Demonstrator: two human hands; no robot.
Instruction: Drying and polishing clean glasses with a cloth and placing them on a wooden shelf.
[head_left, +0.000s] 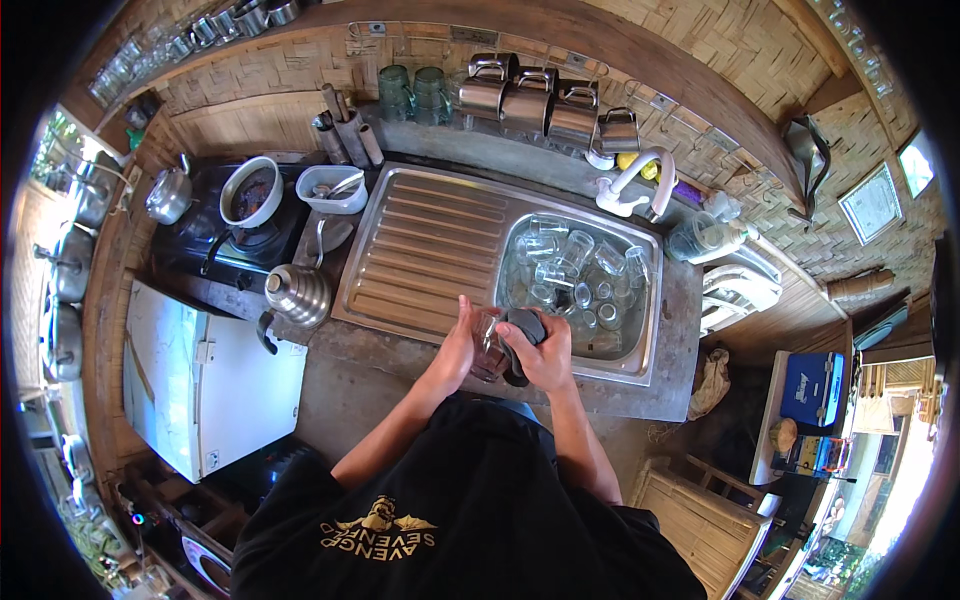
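Note:
A clear drinking glass (487, 352) is between my two hands, over the front edge of the sink unit. My left hand (455, 352) holds the glass from its left side, thumb raised. Bunched in my right hand (551, 352) is a dark grey cloth (519, 341), pressed against the glass. Just beyond, in the steel sink basin (651, 315), several clear glasses (577, 251) lie tumbled or stand. A ribbed steel drainboard (420, 255) adjoins the basin on the left. A white curved faucet (637, 176) stands behind the basin.
Left of the drainboard stand a steel gooseneck kettle (300, 296), a white tub with utensils (332, 196) and a stove (195, 247) bearing a pot (251, 193). Steel mugs (525, 105) and green glass mugs (412, 94) line the back ledge. Glass jars (694, 236) stand right of the basin.

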